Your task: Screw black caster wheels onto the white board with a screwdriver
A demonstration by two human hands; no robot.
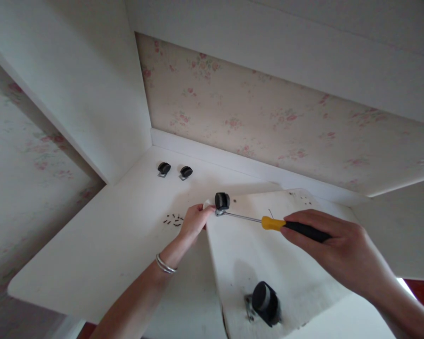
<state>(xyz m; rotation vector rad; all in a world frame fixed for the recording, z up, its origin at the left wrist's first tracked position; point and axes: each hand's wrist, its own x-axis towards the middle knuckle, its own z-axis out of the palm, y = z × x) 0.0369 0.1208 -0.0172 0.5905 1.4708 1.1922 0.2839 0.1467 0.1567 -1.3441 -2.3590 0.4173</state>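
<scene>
In my right hand (325,240) is a screwdriver (273,223) with a yellow and black handle. Its metal shaft reaches left to the mounting plate of a black caster wheel (222,201) at the corner of a white board (254,240). My left hand (197,220) grips that corner of the board, its fingertips beside the caster plate and partly hidden behind the edge. A second black caster (265,301) stands on the near part of the same board. Small holes mark the board's far right corner.
Two loose casters, one (164,168) left of the other (186,172), lie on the white desktop (127,226) under the board. Several dark screws (173,220) are scattered left of my left hand. White panels and a flowered wall (233,113) enclose the back and left.
</scene>
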